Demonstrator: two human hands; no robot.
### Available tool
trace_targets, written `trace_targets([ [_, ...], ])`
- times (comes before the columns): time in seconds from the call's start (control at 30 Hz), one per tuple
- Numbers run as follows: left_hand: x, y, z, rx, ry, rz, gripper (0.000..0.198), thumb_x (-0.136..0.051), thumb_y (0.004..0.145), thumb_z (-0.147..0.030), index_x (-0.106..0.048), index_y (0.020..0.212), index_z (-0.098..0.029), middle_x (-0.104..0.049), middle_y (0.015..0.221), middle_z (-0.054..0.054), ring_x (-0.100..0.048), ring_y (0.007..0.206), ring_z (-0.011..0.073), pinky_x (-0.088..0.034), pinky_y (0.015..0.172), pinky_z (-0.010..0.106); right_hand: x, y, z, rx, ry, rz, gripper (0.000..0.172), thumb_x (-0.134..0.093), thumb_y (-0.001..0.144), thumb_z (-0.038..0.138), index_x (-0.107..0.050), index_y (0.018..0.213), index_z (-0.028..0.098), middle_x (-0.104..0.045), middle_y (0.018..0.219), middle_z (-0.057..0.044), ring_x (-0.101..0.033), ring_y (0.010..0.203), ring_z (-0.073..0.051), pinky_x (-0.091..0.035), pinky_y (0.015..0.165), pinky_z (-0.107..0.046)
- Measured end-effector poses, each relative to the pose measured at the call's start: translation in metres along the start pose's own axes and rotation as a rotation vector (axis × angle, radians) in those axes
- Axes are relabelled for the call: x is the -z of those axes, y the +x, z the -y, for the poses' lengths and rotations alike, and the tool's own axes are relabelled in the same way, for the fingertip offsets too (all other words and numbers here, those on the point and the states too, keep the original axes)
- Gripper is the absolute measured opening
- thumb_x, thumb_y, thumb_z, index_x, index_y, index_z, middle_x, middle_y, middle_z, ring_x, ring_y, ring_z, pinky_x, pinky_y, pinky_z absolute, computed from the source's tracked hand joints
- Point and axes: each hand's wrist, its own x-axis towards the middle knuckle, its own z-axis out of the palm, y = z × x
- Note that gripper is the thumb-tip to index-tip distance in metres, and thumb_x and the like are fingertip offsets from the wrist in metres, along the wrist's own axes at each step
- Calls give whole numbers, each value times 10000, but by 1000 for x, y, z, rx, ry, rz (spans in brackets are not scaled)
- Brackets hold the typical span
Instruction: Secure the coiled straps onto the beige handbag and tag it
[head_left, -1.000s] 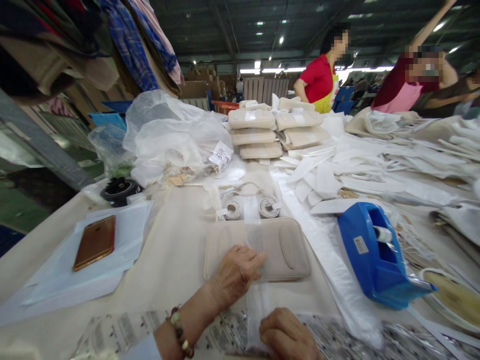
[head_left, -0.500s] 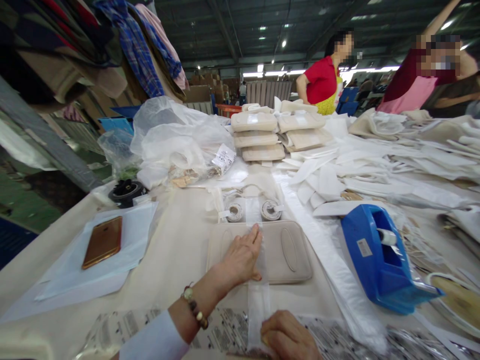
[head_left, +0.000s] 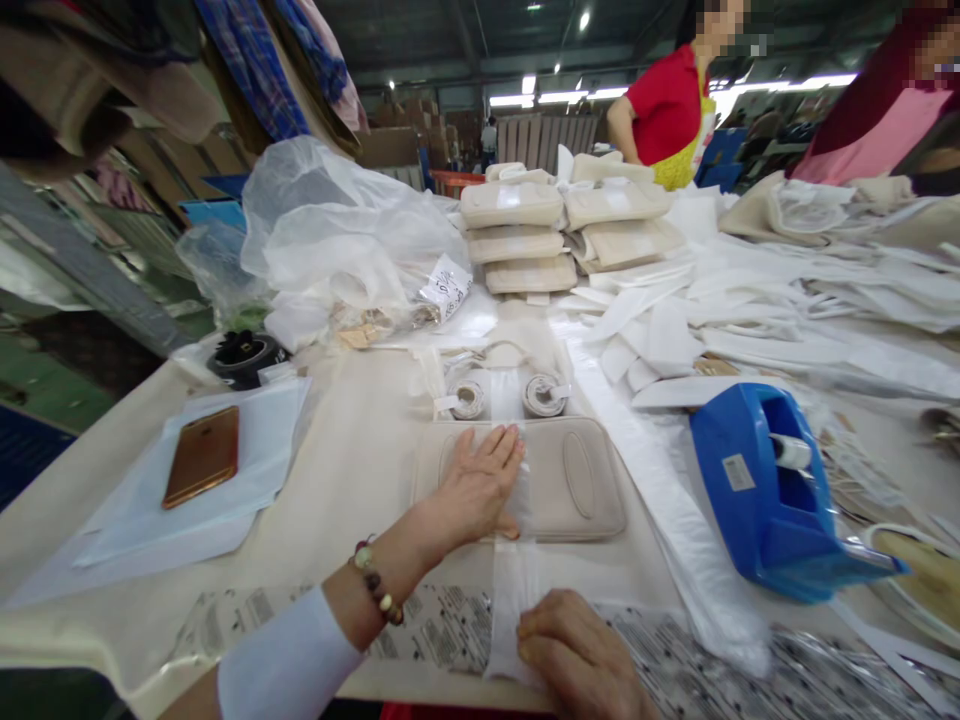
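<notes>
A beige flat bag with oval seams lies on the covered table in front of me. A translucent white strip runs lengthwise across its middle and on toward the near edge. My left hand rests flat over the bag and the strip, fingers stretched out. At the strip's near end my right hand is closed, its fingers gripping the strip's edge; the fingertips are partly hidden. Just beyond the bag sit two rolled straps, a left roll and a right roll.
A blue tape dispenser stands to the right. On the left, a phone lies on pale sheets. Stacked beige bags, clear plastic and white sheets fill the back. A co-worker in red is beyond.
My view has shifted slightly downward. My left hand's fingers lie flatter and more spread on the bag. The right hand still grips the near end of the strip.
</notes>
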Motion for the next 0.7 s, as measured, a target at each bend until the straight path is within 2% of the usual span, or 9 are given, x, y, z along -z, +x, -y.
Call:
trace_targets([
  [0.1, -8, -2, 6, -33, -18, -62, 1038, -768, 614, -538, -276, 1397, -68, -189, 1494, 216, -178, 1387, 313, -173, 1096, 570, 18, 24, -5, -31, 41, 82, 267, -318, 948, 133, -571, 865, 141, -634, 779, -77, -540, 709, -155, -453, 614, -272],
  [0.17, -15, -3, 10, -66, -32, -120, 978, -728, 669, -531, -265, 1405, -82, -204, 1493, 210, -182, 1386, 315, -169, 1094, 567, 29, 44, -17, -61, 17, 94, 253, -353, 939, 124, -590, 854, 148, -629, 772, -68, -543, 707, -152, -453, 623, -268],
  [0.23, -22, -4, 14, -95, -43, -159, 850, -671, 750, -452, -268, 1407, -94, -220, 1492, 200, -191, 1385, 308, -168, 1093, 555, 34, 64, -37, -78, -39, 64, 212, -423, 925, 132, -604, 817, 155, -625, 751, -54, -552, 694, -147, -456, 623, -258],
  [0.33, -33, -4, 19, -125, -70, -231, 700, -565, 822, -381, -286, 1402, -107, -251, 1490, 173, -210, 1381, 288, -155, 1101, 527, 27, 85, -73, -100, -117, 11, 170, -511, 904, 181, -619, 775, 162, -639, 753, -44, -583, 706, -146, -475, 651, -249],
  [0.43, -40, -3, 22, -162, -110, -307, 727, -531, 823, -486, -297, 1395, -103, -272, 1485, 165, -205, 1384, 273, -145, 1115, 494, 12, 91, -100, -124, -162, -25, 197, -497, 914, 199, -629, 771, 166, -654, 779, -47, -606, 736, -147, -491, 678, -247],
  [0.5, -44, -3, 24, -178, -130, -330, 757, -557, 805, -516, -307, 1387, -101, -281, 1481, 166, -199, 1387, 259, -147, 1122, 471, 3, 89, -108, -150, -191, -57, 199, -499, 913, 201, -632, 768, 168, -651, 799, -50, -609, 760, -149, -495, 686, -243],
  [0.7, -44, -4, 25, -212, -175, -385, 769, -690, 745, -414, -339, 1347, -89, -320, 1460, 180, -209, 1386, 264, -176, 1123, 485, -3, 80, -106, -251, -197, -131, 170, -504, 911, 179, -631, 797, 171, -659, 853, -50, -627, 776, -120, -501, 700, -199],
])
